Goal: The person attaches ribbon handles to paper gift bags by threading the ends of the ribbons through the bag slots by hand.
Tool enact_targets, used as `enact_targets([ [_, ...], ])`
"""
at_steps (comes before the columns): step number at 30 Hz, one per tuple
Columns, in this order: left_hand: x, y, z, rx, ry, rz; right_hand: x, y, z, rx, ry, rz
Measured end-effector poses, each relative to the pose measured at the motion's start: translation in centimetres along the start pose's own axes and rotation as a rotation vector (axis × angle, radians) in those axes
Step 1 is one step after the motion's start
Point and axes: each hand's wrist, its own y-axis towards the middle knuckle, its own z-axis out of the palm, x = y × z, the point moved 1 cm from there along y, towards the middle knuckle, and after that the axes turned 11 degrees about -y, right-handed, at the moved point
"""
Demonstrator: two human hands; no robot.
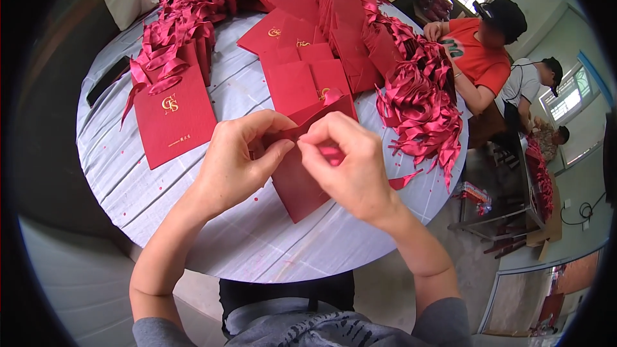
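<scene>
A red paper gift bag [297,194] stands tilted in front of me, its top edge toward my fingers. My left hand [234,160] is closed on the bag's upper edge, with thumb and fingers pinching it. Right beside it, my right hand [350,164] pinches a dark pink ribbon [333,154] at the same edge. A ribbon tail [405,180] sticks out past my right wrist. What lies exactly between the right fingertips is mostly hidden. Just beyond my hands lie flat red bags [286,87] with gold print, overlapping one another.
Ribboned bags [173,115] are piled at the left of the round table [257,250]. More ribbons [421,112] heap up at the right. A dark flat object [108,80] lies at the left edge. A person in orange [479,51] sits at the far right; others are behind.
</scene>
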Motion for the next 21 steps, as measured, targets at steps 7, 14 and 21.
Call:
enact_targets([
  [7,-0.1,0.0,0.5,0.008,0.013,0.074,-0.2,0.0,-0.2,-0.012,-0.137,-0.134],
  [14,-2.0,-0.5,-0.3,0.038,0.2,0.251,1.3,1.0,-2.5,-0.071,-0.267,-0.241],
  [21,-2.7,-1.2,0.9,0.098,0.471,0.583,0.6,4.0,-5.5,0.401,-0.19,-0.202],
])
